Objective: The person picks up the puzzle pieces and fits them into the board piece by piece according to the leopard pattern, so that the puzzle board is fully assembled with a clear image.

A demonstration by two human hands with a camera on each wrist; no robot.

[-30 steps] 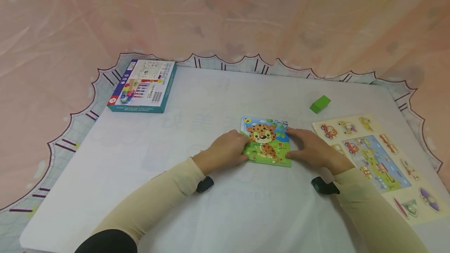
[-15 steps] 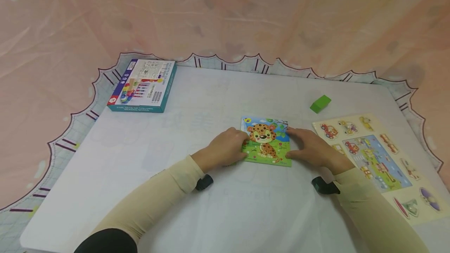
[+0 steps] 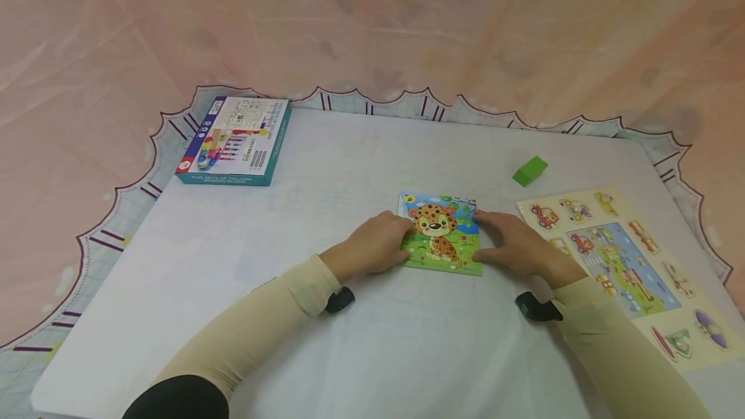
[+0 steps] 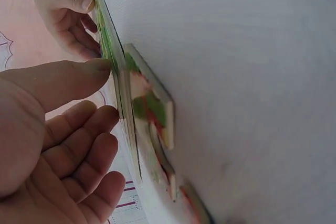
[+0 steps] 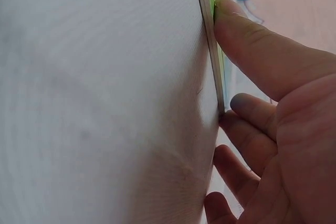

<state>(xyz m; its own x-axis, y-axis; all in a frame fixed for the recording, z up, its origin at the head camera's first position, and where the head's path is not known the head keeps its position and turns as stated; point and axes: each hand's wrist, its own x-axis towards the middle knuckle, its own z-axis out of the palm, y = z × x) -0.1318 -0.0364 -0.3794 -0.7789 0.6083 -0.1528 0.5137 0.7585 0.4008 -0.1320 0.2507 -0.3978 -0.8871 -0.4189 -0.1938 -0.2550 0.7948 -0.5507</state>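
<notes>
A square jigsaw puzzle with a spotted leopard cub lies on the white table. My left hand holds its left side, the thumb at the near end and the fingertips farther up. On the right side my right hand grips the edge between thumb and fingers. In the left wrist view, several loose puzzle pieces with green and red printing lie beside the puzzle's edge, close to the left hand. That hand mostly hides them in the head view. Whether a piece sits between the left fingertips I cannot tell.
Behind the right hand lies a cream picture board with vehicles and toys, partly under the right forearm. A green block stands beyond it. At the back left is a flat teal-edged box. White cloth covers the table.
My left hand has shifted very slightly along the puzzle's left side. The right hand and the puzzle stay where they were.
</notes>
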